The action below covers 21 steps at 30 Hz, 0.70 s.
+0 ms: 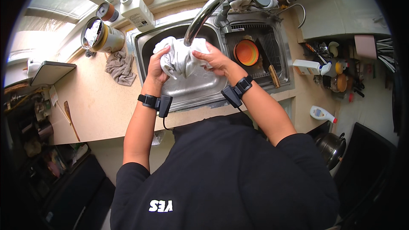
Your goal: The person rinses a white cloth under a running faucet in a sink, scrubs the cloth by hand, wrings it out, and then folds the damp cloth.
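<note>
A bunched white cloth [182, 59] is held between my two hands above the left basin of a stainless steel sink [204, 92]. My left hand [158, 65] grips its left side, with the thumb on top. On the right side, my right hand [215, 59] holds it with the thumb over the fabric and the fingers partly hidden beneath. The spout of a curved chrome faucet [204, 16] ends right over the cloth. Whether water is running cannot be made out.
In the right basin lie an orange bowl [246, 52] and a knife with a wooden handle [273, 76]. A crumpled brown cloth [120, 67], a white pump bottle [137, 11] and a large tin [107, 36] stand left of the sink. A spray bottle [306, 67] is at the right.
</note>
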### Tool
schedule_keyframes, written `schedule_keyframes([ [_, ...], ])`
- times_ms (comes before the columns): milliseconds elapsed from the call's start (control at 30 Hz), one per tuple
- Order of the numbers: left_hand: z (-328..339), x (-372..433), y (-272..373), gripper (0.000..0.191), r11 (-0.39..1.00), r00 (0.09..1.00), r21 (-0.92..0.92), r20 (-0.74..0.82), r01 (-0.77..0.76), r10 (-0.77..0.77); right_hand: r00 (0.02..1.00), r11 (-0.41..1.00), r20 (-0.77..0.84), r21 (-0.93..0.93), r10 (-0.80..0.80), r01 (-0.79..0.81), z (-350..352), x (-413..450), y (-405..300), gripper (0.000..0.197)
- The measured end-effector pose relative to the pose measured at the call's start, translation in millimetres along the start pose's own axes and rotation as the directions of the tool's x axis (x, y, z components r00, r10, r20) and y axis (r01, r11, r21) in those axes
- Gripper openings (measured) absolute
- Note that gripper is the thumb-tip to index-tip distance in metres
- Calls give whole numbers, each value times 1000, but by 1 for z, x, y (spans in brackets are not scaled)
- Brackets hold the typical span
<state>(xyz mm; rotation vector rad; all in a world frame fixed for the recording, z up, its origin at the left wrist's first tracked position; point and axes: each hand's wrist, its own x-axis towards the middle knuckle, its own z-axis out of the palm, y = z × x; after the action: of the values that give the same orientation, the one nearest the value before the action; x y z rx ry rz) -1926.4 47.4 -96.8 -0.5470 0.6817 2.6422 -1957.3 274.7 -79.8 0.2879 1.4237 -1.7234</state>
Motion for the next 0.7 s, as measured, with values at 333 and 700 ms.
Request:
schedule_keyframes([
  [333,-44,-25,-5,42,981,995,170,-34,93,-89,954,813,189,576,-233,85,-20,2,-12,29],
  [700,-34,-31,-34,77,803,965,575,88,155,-249,948,605,-45,760,-314,237,6,41,12,8],
])
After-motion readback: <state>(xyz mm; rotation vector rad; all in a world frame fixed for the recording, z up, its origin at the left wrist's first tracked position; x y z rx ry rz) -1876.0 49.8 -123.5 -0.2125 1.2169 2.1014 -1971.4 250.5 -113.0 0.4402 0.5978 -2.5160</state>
